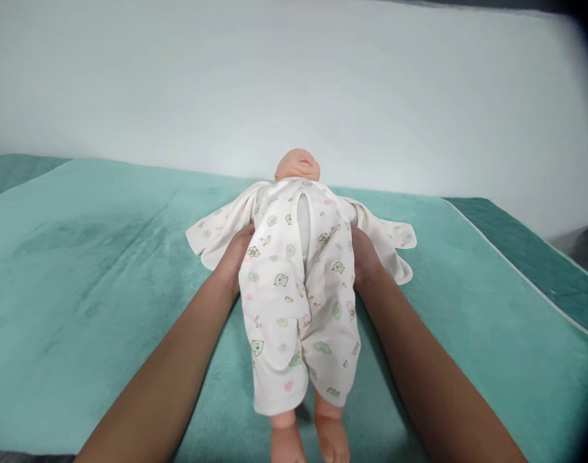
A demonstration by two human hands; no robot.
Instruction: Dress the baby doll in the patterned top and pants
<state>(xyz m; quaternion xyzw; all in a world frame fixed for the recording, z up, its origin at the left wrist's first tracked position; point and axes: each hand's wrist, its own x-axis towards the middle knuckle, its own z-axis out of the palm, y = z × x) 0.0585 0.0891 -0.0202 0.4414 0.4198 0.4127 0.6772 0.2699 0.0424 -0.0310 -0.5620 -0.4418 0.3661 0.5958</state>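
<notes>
A baby doll [298, 166] lies on its back on a teal mat [82, 270], head away from me, bare feet toward me. It wears a white printed romper [298, 289] whose front gapes open at the chest. My left hand [236, 254] presses against the doll's left side under the sleeve. My right hand [364, 257] presses against the opposite side. Both hands grip the torso, with the fingers tucked behind the doll's body and mostly hidden.
A white wall [294, 83] rises behind the mat. A darker green surface [530, 257] edges the mat on the right and at the far left. The romper's sleeves [390, 244] spread flat to both sides.
</notes>
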